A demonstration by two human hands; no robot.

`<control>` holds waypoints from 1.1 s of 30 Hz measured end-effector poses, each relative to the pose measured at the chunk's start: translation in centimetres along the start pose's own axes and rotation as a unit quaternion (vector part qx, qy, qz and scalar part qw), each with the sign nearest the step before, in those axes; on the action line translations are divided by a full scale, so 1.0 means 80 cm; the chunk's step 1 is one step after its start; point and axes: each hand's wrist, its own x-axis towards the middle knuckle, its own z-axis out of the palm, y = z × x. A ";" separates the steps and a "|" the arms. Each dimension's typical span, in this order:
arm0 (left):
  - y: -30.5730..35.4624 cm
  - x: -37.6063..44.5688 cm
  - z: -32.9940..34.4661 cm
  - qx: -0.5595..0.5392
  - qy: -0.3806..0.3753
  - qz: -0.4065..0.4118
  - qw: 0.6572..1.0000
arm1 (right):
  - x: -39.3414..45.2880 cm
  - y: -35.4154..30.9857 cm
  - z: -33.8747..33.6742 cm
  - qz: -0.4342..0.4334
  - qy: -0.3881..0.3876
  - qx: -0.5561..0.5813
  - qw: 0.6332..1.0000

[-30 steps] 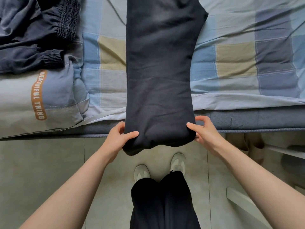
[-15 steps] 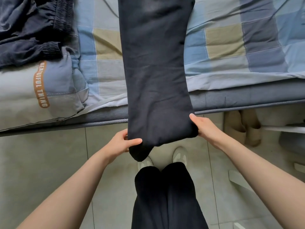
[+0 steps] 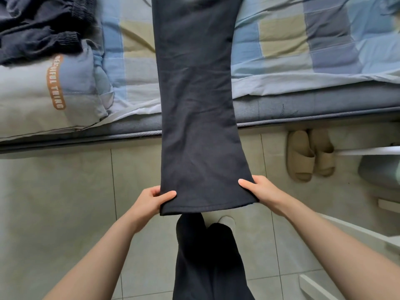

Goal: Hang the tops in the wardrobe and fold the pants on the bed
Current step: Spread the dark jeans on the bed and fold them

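Beige slippers (image 3: 310,155) on tiled floor (image 3: 65,191), right of right hand. Folded duvet (image 3: 43,94) with orange lettering far up-left of left hand.

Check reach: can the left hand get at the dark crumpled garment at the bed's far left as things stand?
Probably not yet. The left hand is pinching the black pants' hem, and the crumpled garment lies well off across the bed; nothing blocks the path otherwise.

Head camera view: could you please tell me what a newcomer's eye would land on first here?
First, the long dark fabric pants, stretched from the bed out over the tiled floor, with the left hand and right hand each pinching a corner of the hem. Next, the grey pillow with orange lettering at left, under a crumpled dark navy garment, and the beige slippers on the floor at right.
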 end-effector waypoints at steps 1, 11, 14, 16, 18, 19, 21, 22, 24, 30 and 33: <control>-0.002 -0.006 0.003 -0.024 0.021 0.007 0.999 | -0.006 0.008 0.003 0.005 -0.002 0.020 1.000; 0.012 -0.053 0.029 -0.041 0.104 0.057 0.992 | -0.046 0.005 0.012 -0.038 0.100 0.055 0.993; 0.041 -0.057 0.030 -0.013 0.086 0.047 0.995 | -0.049 -0.021 0.000 -0.094 0.075 -0.008 0.993; 0.067 -0.060 0.024 0.003 0.083 0.024 0.996 | -0.052 -0.047 -0.008 -0.082 0.080 -0.007 0.993; 0.098 -0.061 0.011 0.000 0.065 0.009 0.998 | -0.052 -0.079 -0.019 -0.055 0.068 0.028 0.996; 0.120 -0.060 0.003 -0.020 0.051 0.003 0.998 | -0.052 -0.100 -0.025 -0.042 0.056 0.042 0.997; 0.173 -0.048 -0.018 -0.079 0.016 0.002 0.997 | -0.042 -0.153 -0.041 -0.029 0.025 0.054 0.998; 0.196 -0.044 -0.025 -0.097 0.000 0.012 0.995 | -0.037 -0.174 -0.050 -0.025 0.017 0.061 0.998; 0.264 -0.014 -0.047 -0.104 -0.003 0.042 0.994 | -0.010 -0.241 -0.070 -0.038 0.032 0.093 0.994; 0.424 0.108 -0.068 -0.208 0.074 0.147 0.964 | 0.099 -0.407 -0.118 -0.184 0.171 0.199 0.947; 0.397 0.153 -0.055 -0.040 0.175 0.122 0.976 | 0.142 -0.385 -0.093 -0.100 0.232 0.133 0.958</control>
